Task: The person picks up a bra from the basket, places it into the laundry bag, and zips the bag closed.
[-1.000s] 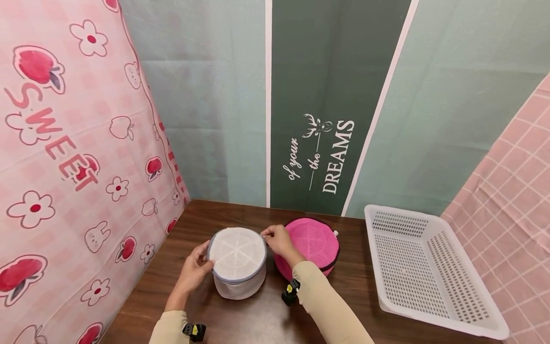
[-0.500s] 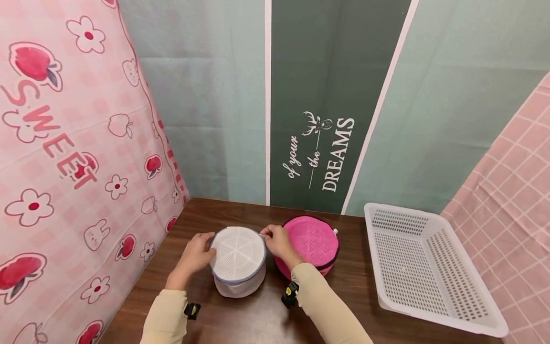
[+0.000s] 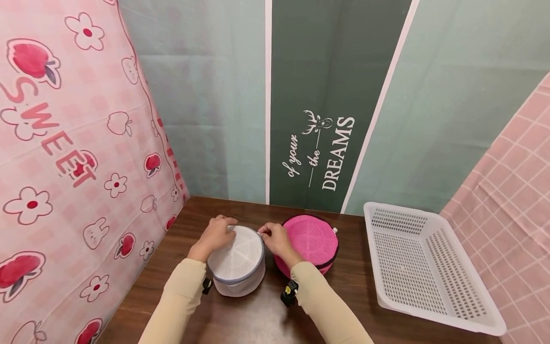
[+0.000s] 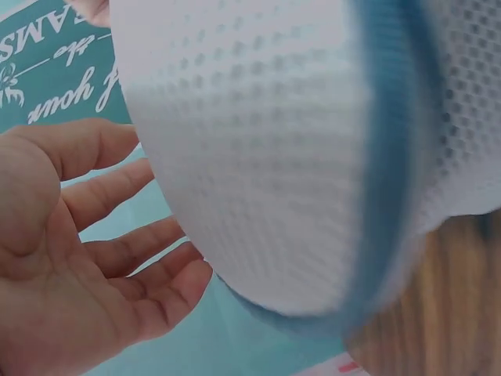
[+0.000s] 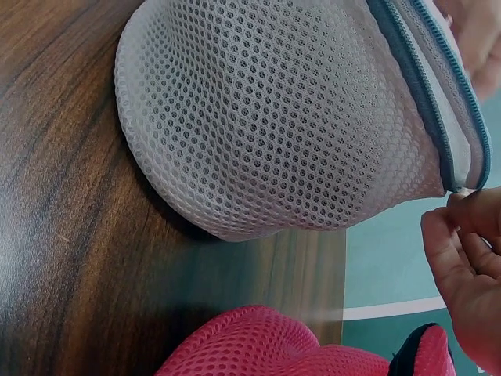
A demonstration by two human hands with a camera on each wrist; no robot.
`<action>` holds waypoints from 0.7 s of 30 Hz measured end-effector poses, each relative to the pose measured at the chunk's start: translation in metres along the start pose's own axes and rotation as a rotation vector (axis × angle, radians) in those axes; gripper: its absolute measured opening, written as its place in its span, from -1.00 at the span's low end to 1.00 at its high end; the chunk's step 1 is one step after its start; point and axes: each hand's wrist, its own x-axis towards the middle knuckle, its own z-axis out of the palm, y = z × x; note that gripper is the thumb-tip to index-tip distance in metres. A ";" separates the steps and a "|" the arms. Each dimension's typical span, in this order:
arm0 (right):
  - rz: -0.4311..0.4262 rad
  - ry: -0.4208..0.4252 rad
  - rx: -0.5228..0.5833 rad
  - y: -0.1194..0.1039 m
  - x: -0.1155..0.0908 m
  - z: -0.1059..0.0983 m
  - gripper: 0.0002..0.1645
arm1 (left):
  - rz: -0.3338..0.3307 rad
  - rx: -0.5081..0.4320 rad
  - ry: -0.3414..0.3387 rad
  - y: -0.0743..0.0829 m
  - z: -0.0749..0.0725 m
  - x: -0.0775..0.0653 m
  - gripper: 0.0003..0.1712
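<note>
A round white mesh laundry bag point(image 3: 238, 260) with a blue-grey zipper rim stands upright on the table. My right hand point(image 3: 277, 239) pinches the zipper edge at its right side, thumb against forefinger. In the right wrist view the two rows of zipper point(image 5: 423, 102) stand apart, with a narrow gap between them. My left hand point(image 3: 216, 235) is over the far left of the bag's top. The left wrist view shows its fingers point(image 4: 129, 251) loosely bent, tips right at the rim, gripping nothing. Beside the right forearm is a round pink mesh laundry bag point(image 3: 311, 239) with a dark rim.
At the right of the brown wooden table point(image 3: 258, 317) stands a white plastic basket point(image 3: 375, 260) with slotted walls. A green and grey curtain point(image 3: 206, 119) hangs behind the table. Pink patterned cloth point(image 3: 99, 157) covers the left side, and pink checked cloth point(image 3: 511, 200) the right.
My left hand has moved from the left side of the white bag away and to the right, over its far rim. The right hand keeps its pinch, almost still.
</note>
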 end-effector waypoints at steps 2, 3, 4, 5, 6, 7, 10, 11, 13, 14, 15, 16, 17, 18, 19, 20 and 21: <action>-0.002 -0.004 0.003 -0.001 0.000 0.000 -0.89 | 0.000 0.004 -0.032 0.004 0.001 0.006 -0.62; -0.008 -0.007 0.006 -0.002 0.000 0.000 -0.89 | 0.000 0.007 -0.050 0.006 0.002 0.008 -0.63; -0.016 -0.010 0.007 -0.002 0.000 0.000 -0.89 | 0.000 0.011 -0.071 0.007 0.003 0.010 -0.63; -0.022 -0.012 0.009 -0.002 -0.001 0.001 -0.89 | -0.003 0.010 -0.090 0.009 0.004 0.012 -0.63; -0.028 -0.014 0.015 -0.002 -0.001 0.001 -0.89 | -0.002 0.016 -0.104 0.011 0.005 0.013 -0.64; -0.036 -0.012 0.019 -0.002 -0.001 0.002 -0.89 | 0.000 0.021 -0.114 0.012 0.006 0.015 -0.65; -0.042 -0.004 0.034 -0.002 -0.001 0.002 -0.90 | 0.005 0.045 -0.128 0.015 0.008 0.019 -0.71; -0.048 -0.002 0.040 -0.003 -0.001 0.002 -0.90 | 0.012 0.057 -0.122 0.016 0.009 0.020 -0.74; -0.055 0.005 0.049 -0.003 -0.001 0.001 -0.91 | 0.029 0.092 -0.107 0.016 0.011 0.023 -0.82; -0.059 0.006 0.052 -0.003 -0.001 0.001 -0.91 | 0.038 0.112 -0.099 0.016 0.012 0.025 -0.85; -0.066 0.008 0.050 -0.003 -0.001 0.001 -0.91 | 0.047 0.132 -0.090 0.015 0.012 0.026 -0.88; -0.074 0.010 0.048 -0.003 -0.001 0.001 -0.92 | 0.055 0.149 -0.079 0.015 0.013 0.028 -0.89; -0.076 0.011 0.046 -0.003 -0.001 0.001 -0.92 | 0.060 0.163 -0.072 0.014 0.013 0.029 -0.88; -0.073 0.011 0.043 -0.003 -0.001 0.001 -0.92 | 0.063 0.170 -0.069 0.013 0.014 0.029 -0.87; -0.074 0.011 0.038 -0.003 -0.001 0.001 -0.92 | 0.066 0.173 -0.071 0.013 0.014 0.030 -0.86; -0.073 0.009 0.038 -0.002 -0.001 0.000 -0.92 | 0.067 0.171 -0.078 0.013 0.014 0.031 -0.87; -0.074 0.008 0.036 -0.002 -0.001 0.000 -0.92 | 0.067 0.162 -0.092 0.013 0.014 0.030 -0.88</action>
